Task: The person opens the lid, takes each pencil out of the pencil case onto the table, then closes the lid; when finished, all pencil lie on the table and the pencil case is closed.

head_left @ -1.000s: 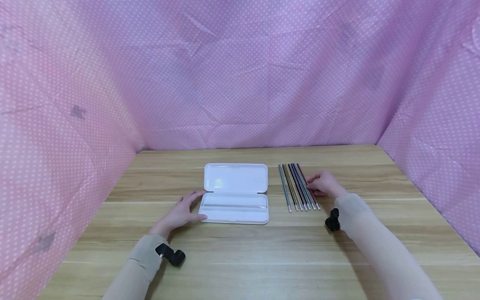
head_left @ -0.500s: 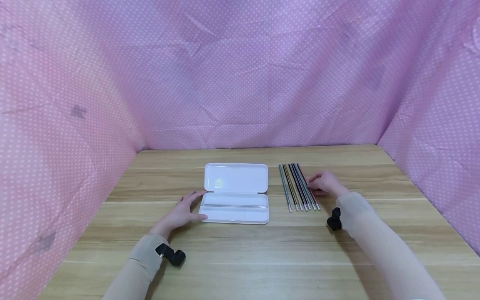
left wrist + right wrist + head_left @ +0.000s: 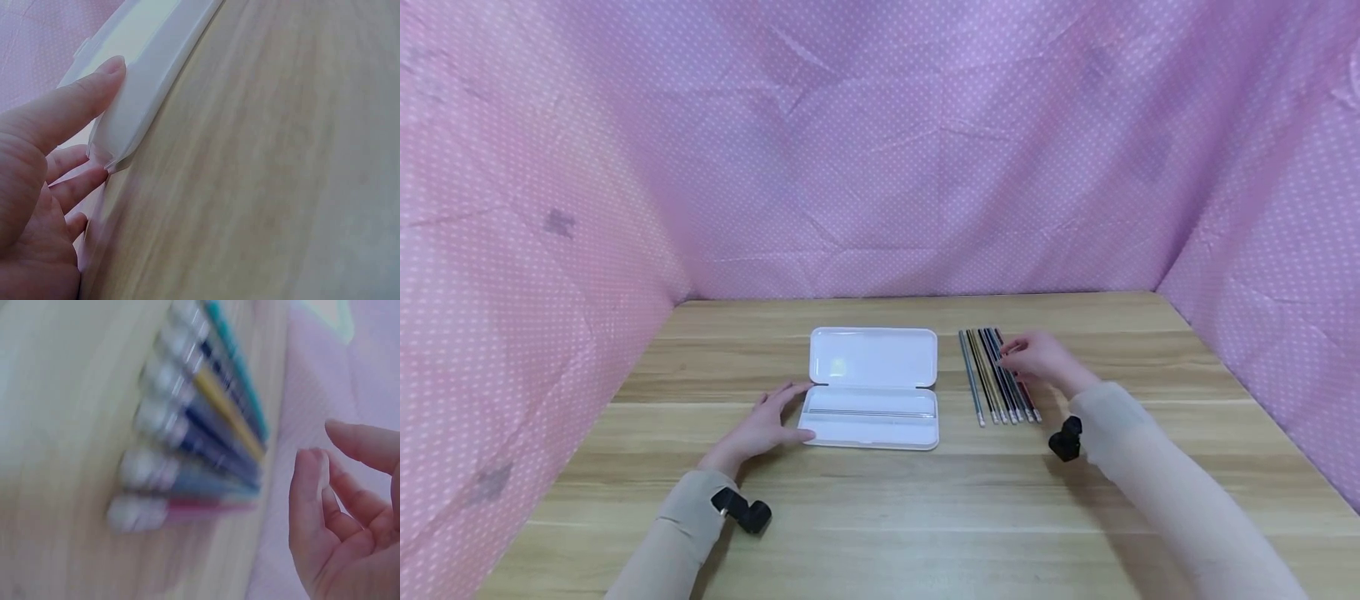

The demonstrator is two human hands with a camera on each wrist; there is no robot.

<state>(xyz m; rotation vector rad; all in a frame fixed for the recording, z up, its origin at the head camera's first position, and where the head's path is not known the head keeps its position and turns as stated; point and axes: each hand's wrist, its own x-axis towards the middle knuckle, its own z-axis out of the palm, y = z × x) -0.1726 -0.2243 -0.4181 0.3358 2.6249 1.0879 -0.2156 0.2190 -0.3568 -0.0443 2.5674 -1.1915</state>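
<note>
A white pencil case [image 3: 874, 358] lies unfolded on the table, its lid hinged back away from me. My left hand [image 3: 763, 423] touches the left end of the case's tray, thumb on the near corner and fingers by the hinge corner. Its thumb [image 3: 111, 65] rests on the white rim in the left wrist view. To the right of the case, several pencils [image 3: 977, 367] lie side by side, eraser ends toward me. Over the rightmost ones hovers my right hand [image 3: 1041, 362]. In the right wrist view its loosely bent fingers [image 3: 306, 487] hold nothing; the pencils there are blurred.
Thin lengthwise ridges [image 3: 871, 412] run inside the tray. The wooden table [image 3: 880, 517] is enclosed by a pink dotted cloth [image 3: 880, 150] at the back and sides. Black wrist cameras [image 3: 1066, 439] are strapped to both sleeves.
My right hand has risen from beside the red pencil on the right and shifted left, over the right-hand pencils. The left hand and the case have stayed in place.
</note>
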